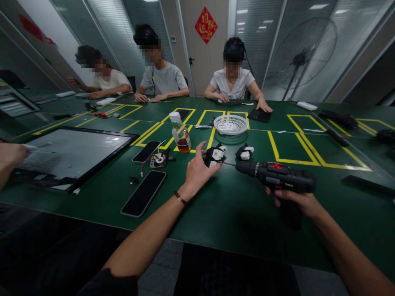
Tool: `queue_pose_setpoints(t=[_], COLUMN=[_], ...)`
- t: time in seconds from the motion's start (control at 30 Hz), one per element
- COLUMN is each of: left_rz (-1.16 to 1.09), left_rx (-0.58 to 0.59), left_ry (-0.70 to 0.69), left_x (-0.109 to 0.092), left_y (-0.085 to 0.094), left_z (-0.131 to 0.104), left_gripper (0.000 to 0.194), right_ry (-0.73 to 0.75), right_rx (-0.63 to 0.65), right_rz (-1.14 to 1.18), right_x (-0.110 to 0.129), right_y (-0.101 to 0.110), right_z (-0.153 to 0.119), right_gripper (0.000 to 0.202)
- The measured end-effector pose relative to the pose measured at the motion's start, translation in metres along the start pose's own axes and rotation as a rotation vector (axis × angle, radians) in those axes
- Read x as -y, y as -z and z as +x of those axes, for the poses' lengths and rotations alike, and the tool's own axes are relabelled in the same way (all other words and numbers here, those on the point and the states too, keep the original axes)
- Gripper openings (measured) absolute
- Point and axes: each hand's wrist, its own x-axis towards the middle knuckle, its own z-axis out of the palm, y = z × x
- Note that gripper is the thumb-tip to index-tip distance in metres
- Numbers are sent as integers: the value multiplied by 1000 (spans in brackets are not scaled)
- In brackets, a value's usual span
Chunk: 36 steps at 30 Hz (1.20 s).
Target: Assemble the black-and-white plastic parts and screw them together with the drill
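Note:
My left hand (pixel 199 169), a beaded bracelet at its wrist, holds a small black and white part (pixel 217 153) between thumb and fingers over the green table. My right hand (pixel 288 197) is wrapped round the grip of a black cordless drill (pixel 274 176) with red accents. The drill lies level and points left, its thin bit reaching the near side of the held part, by my left thumb. Whether the tip sits in a screw is too small to tell. A similar black and white part (pixel 245 152) rests just right of the held one.
Beyond are a white basket (pixel 231 124) and a bottle of brown liquid (pixel 182 137). Left lie two phones (pixel 144 193), a small wired device (pixel 159 160) and a large panel (pixel 77 152), with another person's hand (pixel 12 158) beside it. Several people sit opposite.

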Motion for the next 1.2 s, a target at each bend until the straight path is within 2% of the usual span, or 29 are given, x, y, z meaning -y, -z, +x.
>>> queue_pose_setpoints(t=[0.4,0.6,1.0,1.2], left_rz=[16,13,-1,-7], left_rx=[-9,0,-6,-2], left_ry=[3,6,4,10], left_x=[2,1,2,2], left_y=[-2,-1,0,-1], left_z=[-1,0,0,0], left_gripper=[86,86,87,87], right_ry=[0,-3,3,-8], right_rx=[-1,-3,-5,-6], right_rz=[6,-8,-9,36], right_x=[1,2,0,-5], right_y=[-1,-1,0,4], right_z=[1,0,0,1], right_gripper=[46,38,41,31])
